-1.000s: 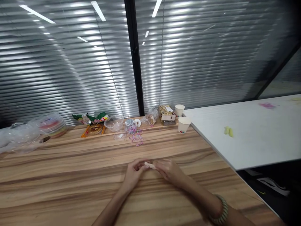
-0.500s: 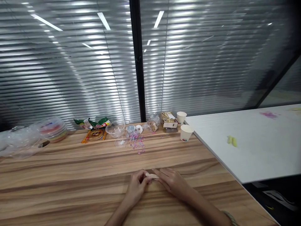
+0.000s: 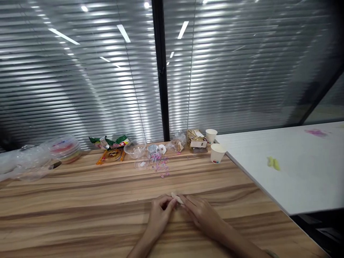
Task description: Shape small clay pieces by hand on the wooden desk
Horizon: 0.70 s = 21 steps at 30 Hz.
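Wooden table (image 3: pixel 80 211) | both hands' grip pinched together on small pale piece (image 3: pixel 176 196)

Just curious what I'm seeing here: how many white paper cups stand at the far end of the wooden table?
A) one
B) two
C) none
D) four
B: two white paper cups stand there, one paper cup nearer the person and a second paper cup behind it, beside the gold-wrapped box, on the wooden table.

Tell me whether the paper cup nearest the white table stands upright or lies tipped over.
Upright. The paper cup stands on its narrow base on the wooden table, its round open mouth facing up. Whether anything is inside cannot be told.
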Each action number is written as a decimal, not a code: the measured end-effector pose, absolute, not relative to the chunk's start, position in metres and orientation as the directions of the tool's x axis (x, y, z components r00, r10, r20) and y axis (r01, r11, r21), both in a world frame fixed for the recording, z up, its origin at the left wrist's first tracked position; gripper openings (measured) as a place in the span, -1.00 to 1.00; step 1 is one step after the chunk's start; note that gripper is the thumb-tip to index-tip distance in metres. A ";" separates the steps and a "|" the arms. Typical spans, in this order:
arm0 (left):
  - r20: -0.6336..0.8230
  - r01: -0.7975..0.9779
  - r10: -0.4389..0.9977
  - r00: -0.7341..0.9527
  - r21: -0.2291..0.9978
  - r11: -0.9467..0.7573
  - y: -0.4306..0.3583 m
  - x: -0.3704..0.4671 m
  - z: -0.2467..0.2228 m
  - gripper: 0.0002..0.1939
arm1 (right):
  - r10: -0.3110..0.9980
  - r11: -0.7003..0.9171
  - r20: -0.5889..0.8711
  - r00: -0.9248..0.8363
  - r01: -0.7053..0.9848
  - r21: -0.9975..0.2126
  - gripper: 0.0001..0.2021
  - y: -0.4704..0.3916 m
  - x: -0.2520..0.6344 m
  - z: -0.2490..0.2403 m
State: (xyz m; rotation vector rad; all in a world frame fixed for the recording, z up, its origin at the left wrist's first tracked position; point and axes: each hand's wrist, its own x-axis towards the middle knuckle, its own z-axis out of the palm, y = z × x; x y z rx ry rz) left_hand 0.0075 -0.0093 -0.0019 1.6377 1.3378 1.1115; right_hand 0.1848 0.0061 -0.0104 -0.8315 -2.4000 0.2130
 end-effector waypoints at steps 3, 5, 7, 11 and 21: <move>0.210 0.411 0.970 0.124 0.879 -0.243 -0.012 0.009 0.002 -0.64 | 0.615 0.786 0.492 -0.617 0.529 -0.318 -0.66 0.008 0.185 -0.013; 0.230 0.449 0.962 0.146 0.851 -0.271 -0.013 0.010 0.004 -0.64 | 0.615 0.785 0.507 -0.604 0.530 -0.320 -0.67 0.010 0.185 -0.013; 0.243 0.472 0.954 0.175 0.830 -0.298 -0.013 0.010 0.006 -0.66 | 0.622 0.779 0.516 -0.589 0.533 -0.332 -0.68 0.011 0.186 -0.011; 0.315 0.542 0.913 0.260 0.735 -0.408 -0.015 0.009 0.008 -0.69 | 0.689 0.718 0.530 -0.494 0.565 -0.406 -0.72 0.016 0.189 -0.010; 0.107 0.649 0.710 0.696 0.329 -0.686 -0.017 0.001 0.007 -0.45 | 0.886 0.464 0.432 -0.172 0.372 -0.804 -0.75 0.039 0.202 -0.007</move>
